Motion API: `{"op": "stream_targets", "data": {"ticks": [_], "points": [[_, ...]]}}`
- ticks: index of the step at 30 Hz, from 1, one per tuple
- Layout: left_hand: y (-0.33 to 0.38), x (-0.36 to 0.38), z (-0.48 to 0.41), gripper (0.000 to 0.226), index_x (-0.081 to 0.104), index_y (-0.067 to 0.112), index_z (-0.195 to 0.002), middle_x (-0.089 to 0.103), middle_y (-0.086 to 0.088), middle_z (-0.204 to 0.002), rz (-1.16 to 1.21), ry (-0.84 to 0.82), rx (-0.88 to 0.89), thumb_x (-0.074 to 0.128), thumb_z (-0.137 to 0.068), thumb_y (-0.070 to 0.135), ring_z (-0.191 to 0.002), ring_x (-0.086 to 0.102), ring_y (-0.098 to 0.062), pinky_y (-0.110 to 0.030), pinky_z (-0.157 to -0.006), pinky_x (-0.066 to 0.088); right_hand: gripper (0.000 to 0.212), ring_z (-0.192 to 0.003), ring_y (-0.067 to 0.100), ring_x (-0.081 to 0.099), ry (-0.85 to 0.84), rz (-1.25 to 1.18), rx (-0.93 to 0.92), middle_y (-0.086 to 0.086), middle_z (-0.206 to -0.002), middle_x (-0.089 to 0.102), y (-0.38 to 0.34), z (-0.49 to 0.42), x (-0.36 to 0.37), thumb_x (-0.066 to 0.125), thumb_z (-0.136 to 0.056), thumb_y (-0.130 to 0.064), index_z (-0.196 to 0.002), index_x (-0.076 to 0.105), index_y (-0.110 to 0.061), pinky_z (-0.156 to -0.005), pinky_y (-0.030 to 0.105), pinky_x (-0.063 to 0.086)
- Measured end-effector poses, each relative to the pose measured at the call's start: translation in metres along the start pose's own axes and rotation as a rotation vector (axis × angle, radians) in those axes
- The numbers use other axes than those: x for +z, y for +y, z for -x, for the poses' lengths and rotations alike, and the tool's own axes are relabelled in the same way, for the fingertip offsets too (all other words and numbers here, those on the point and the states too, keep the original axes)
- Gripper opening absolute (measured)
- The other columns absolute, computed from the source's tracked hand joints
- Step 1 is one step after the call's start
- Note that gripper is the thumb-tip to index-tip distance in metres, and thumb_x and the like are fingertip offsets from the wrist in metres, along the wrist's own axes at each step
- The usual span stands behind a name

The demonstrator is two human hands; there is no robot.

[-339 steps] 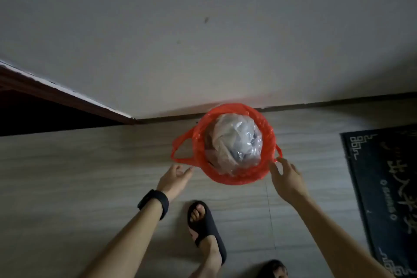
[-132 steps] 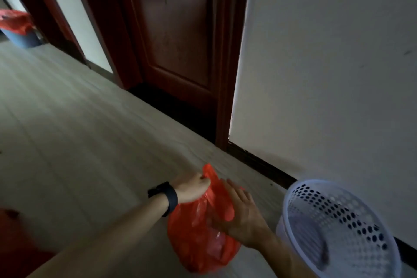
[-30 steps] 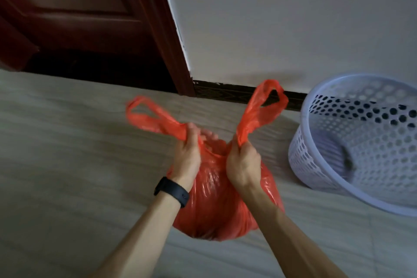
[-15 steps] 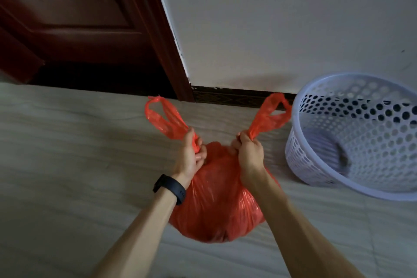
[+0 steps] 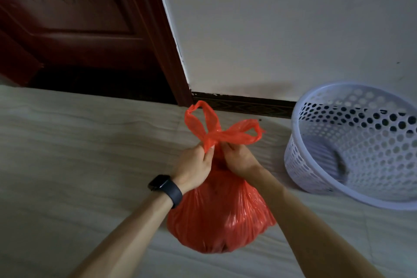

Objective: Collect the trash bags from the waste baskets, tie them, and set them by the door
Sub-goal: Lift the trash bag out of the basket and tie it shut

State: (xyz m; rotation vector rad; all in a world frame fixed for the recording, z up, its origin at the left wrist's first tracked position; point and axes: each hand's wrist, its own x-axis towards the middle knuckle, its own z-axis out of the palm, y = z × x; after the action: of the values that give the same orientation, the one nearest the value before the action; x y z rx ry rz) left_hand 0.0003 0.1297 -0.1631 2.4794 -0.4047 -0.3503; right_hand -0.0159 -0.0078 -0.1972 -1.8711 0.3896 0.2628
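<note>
Left hand (image 5: 195, 165), right hand (image 5: 237, 160) pinch crossed handles of red trash bag (image 5: 220, 216)

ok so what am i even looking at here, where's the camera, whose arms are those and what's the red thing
There is no machine here. The camera sits on a person's head and looks forward and down, so the two arms coming in from the bottom are that person's own. The left hand, with a dark watch band on its wrist, and the right hand both pinch the neck of a bulging red trash bag, which seems to rest on the pale floor. The bag's two handle loops stick up above the fingers and cross each other, as in tying a knot. To the right sits a white perforated waste basket with no bag in it, near the wall. At upper left is a dark red door.
</note>
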Motion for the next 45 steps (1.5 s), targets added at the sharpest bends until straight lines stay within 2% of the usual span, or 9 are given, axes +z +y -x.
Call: {"op": "stream_targets", "data": {"ticks": [5, 11, 14, 18, 24, 29, 31, 37, 45], "points": [[0.012, 0.001, -0.003, 0.029, 0.049, 0.005, -0.125, 0.067, -0.023, -0.107, -0.412, -0.079, 0.028, 0.042, -0.097, 0.011, -0.098, 0.063, -0.039, -0.033, -0.062, 0.028, 0.011, -0.071, 0.015, 0.054, -0.145, -0.405, 0.112, -0.004, -0.066, 0.061, -0.006, 0.020, -0.005, 0.057, -0.076, -0.018, -0.069, 0.061, -0.011, -0.064, 0.027, 0.047], [0.022, 0.016, 0.011, 0.036, 0.039, 0.011, -0.135, 0.068, -0.010, -0.105, -0.733, -0.066, 0.169, 0.028, -0.101, 0.013, -0.095, 0.068, -0.033, -0.037, -0.063, 0.040, 0.082, -0.111, 0.019, 0.067, -0.093, -0.514, 0.267, 0.006, -0.114, 0.073, -0.001, 0.023, -0.006, 0.049, -0.076, -0.085, -0.110, 0.075, -0.015, -0.105, 0.040, 0.047], [0.016, 0.014, 0.019, 0.035, 0.047, 0.011, -0.127, 0.069, -0.007, -0.086, -0.755, 0.009, 0.345, 0.045, -0.092, 0.014, -0.075, 0.070, -0.032, -0.035, -0.055, 0.042, 0.046, -0.102, 0.023, 0.067, 0.129, -0.434, 0.338, 0.007, -0.098, 0.071, 0.000, 0.018, -0.005, 0.044, -0.098, -0.054, -0.088, 0.068, -0.016, -0.097, 0.038, 0.051], [-0.003, 0.009, 0.025, 0.026, 0.057, 0.019, -0.104, 0.069, 0.002, -0.083, -0.304, 0.043, 0.402, 0.055, -0.090, 0.041, -0.077, 0.063, -0.020, -0.032, -0.060, 0.043, 0.028, -0.074, 0.024, 0.066, 0.164, -0.681, 0.418, 0.006, -0.073, 0.067, 0.000, 0.018, -0.008, 0.057, -0.098, -0.034, -0.082, 0.067, -0.012, -0.078, 0.042, 0.054], [-0.011, -0.016, 0.005, 0.024, 0.063, 0.013, -0.082, 0.057, 0.008, -0.058, 0.457, -0.448, -0.004, 0.054, -0.099, 0.027, -0.045, 0.052, -0.005, -0.019, -0.050, 0.042, 0.037, -0.042, 0.011, 0.050, -0.110, -0.936, 0.360, 0.003, -0.049, 0.052, -0.002, 0.033, -0.021, 0.060, -0.096, -0.030, -0.065, 0.057, -0.010, -0.046, 0.023, 0.045], [-0.027, -0.029, -0.016, 0.032, 0.069, 0.008, -0.087, 0.069, -0.009, -0.090, 0.869, -0.704, -0.369, 0.080, -0.071, 0.032, -0.077, 0.065, -0.017, -0.025, -0.076, 0.051, 0.018, -0.069, 0.020, 0.066, -0.417, -0.844, 0.181, 0.014, -0.076, 0.067, -0.002, 0.040, -0.038, 0.067, -0.089, -0.017, -0.075, 0.073, -0.006, -0.069, 0.029, 0.055], [-0.024, -0.028, -0.022, 0.027, 0.063, 0.012, -0.074, 0.062, -0.008, -0.075, 0.901, -0.790, -0.476, 0.075, -0.067, 0.036, -0.066, 0.057, -0.016, -0.022, -0.067, 0.047, 0.018, -0.079, 0.020, 0.073, -0.509, -0.755, 0.095, 0.012, -0.085, 0.075, -0.007, 0.043, -0.045, 0.062, -0.092, -0.004, -0.085, 0.078, -0.006, -0.076, 0.028, 0.057], [0.000, -0.033, -0.029, 0.048, 0.046, 0.012, -0.065, 0.042, 0.003, -0.044, 0.856, -0.938, -0.456, 0.035, -0.095, 0.048, -0.033, 0.038, -0.007, -0.017, -0.032, 0.034, 0.022, -0.068, 0.010, 0.069, -0.088, -0.369, -0.066, 0.008, -0.075, 0.071, 0.009, 0.039, -0.047, 0.080, -0.072, 0.009, -0.087, 0.065, 0.019, -0.066, 0.021, 0.053], [0.009, -0.029, -0.034, 0.080, 0.066, 0.001, -0.116, 0.073, -0.020, -0.087, 0.509, -0.934, -0.326, 0.027, -0.094, 0.067, -0.028, 0.037, -0.012, -0.015, -0.031, 0.028, 0.012, -0.068, 0.007, 0.065, 0.253, -0.448, -0.136, 0.002, -0.077, 0.072, 0.019, 0.043, -0.020, 0.077, -0.077, 0.007, -0.084, 0.068, 0.004, -0.068, 0.019, 0.053]]}}
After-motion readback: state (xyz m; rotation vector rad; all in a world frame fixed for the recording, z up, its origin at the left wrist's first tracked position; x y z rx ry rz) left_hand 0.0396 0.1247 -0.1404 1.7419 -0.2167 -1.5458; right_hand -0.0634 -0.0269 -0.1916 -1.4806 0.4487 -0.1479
